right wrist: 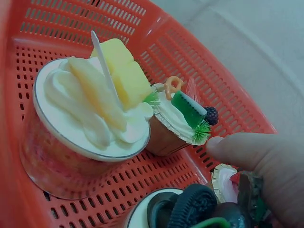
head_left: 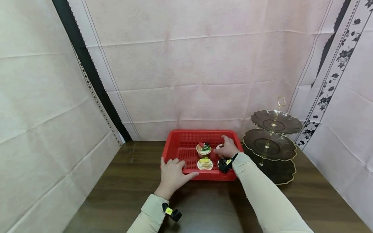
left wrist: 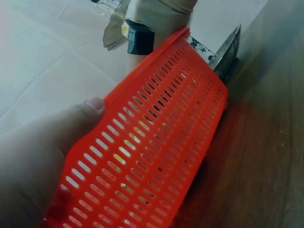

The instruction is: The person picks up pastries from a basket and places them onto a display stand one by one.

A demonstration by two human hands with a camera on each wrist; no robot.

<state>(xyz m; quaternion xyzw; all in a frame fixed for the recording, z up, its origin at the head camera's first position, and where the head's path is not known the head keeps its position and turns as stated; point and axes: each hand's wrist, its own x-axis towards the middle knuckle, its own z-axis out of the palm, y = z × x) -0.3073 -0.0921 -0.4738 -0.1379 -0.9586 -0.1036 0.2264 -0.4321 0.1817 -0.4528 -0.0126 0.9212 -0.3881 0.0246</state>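
Observation:
A red slotted plastic basket [head_left: 212,176] stands on the table with several decorated cupcakes and dessert cups in it. My left hand [head_left: 172,174] rests on its front left corner, fingers spread over the rim; the thumb [left wrist: 85,116] lies along the rim's edge. My right hand [head_left: 228,149] reaches in at the right side, its thumb [right wrist: 247,149] beside a pink-and-white topped cupcake [right wrist: 223,183] and its fingers on the far side. Nearby are a fruit-topped cupcake [head_left: 203,149], a yellow-topped cream cup [head_left: 205,163] and a cookie-topped cup [right wrist: 183,209], partly cut off.
A three-tier dark cake stand [head_left: 269,145] with gold scalloped edges stands right of the basket, close to my right forearm. The brown wooden table [head_left: 116,191] reaches back to light cloth walls [head_left: 189,64] on three sides.

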